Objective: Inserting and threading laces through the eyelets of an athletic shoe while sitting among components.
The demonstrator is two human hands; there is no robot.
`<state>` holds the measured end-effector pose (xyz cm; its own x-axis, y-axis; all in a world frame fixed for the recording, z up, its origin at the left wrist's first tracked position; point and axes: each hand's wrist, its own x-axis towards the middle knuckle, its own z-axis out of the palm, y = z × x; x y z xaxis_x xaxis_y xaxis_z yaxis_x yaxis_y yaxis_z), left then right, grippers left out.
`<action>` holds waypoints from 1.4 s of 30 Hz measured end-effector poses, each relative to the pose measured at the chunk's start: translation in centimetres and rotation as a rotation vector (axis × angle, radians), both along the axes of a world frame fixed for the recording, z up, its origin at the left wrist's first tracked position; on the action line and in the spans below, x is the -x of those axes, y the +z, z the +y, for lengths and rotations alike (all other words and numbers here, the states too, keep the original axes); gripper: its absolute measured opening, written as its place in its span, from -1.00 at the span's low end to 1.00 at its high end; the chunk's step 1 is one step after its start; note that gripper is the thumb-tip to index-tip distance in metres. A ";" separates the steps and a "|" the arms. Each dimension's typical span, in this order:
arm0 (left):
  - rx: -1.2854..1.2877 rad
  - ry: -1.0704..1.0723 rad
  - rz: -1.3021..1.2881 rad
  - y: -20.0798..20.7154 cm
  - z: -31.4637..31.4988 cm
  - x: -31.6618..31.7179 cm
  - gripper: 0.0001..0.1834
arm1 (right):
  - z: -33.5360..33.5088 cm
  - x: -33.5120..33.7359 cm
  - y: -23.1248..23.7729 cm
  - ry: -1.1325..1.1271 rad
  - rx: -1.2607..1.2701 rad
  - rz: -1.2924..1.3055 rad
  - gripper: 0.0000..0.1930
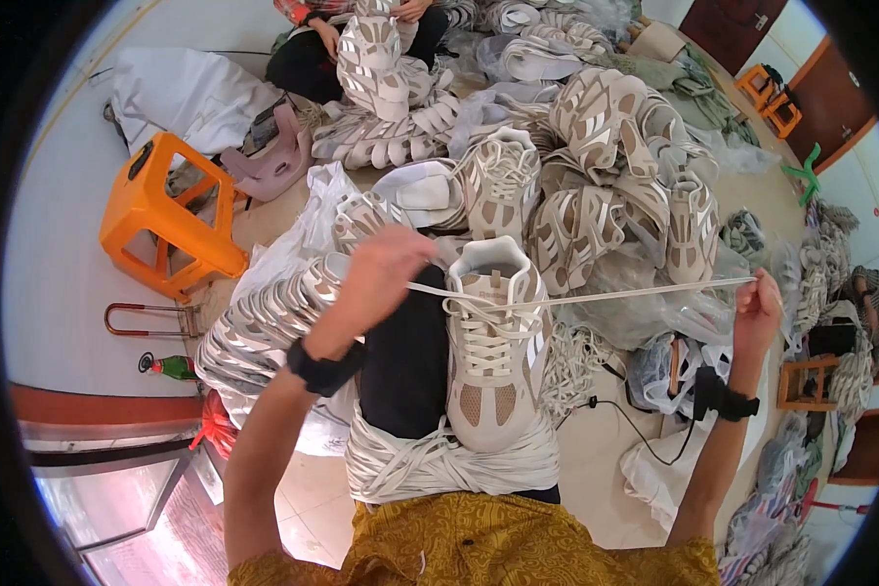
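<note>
A beige and white sneaker (pixel 493 361) rests on my lap with its toe toward me and crossed laces over its tongue. My left hand (pixel 389 269) is closed on one end of the cream shoelace, just left of the shoe's collar. Far out to the right, my right hand (pixel 758 305) pinches the other end of the shoelace (pixel 645 291), which is drawn nearly straight across the shoe. A thick bundle of loose laces (pixel 449 469) lies across my thighs, below the toe.
Stacked shoe uppers (pixel 273 317) lie to my left, and more sneakers (pixel 596 117) are heaped ahead. An orange stool (pixel 171 220) stands at left. Another person (pixel 361 39) sits at the far side, hands by a stack of shoes. A black cable (pixel 635 444) runs at right.
</note>
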<state>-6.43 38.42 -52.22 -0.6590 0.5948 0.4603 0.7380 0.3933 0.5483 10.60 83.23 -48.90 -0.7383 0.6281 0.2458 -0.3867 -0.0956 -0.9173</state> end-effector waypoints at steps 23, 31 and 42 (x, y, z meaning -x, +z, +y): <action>0.060 0.143 -0.410 -2.2 1.3 -3.9 -0.78 | -13.4 5.7 -3.6 0.499 -0.488 -0.411 -0.85; 0.001 0.242 -0.592 -2.0 1.0 -3.7 -0.84 | -23.8 8.9 -5.0 0.611 -1.260 0.115 -0.89; 0.242 0.253 -0.222 -2.8 1.9 -4.5 -0.91 | -23.4 8.0 -5.9 0.476 -1.437 0.105 -0.92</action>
<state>-1.94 40.36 -55.07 -0.8660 0.4746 0.1571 0.4753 0.6842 0.5531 2.64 59.86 -54.81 -0.7377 -0.4682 0.4865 -0.6464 0.6979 -0.3084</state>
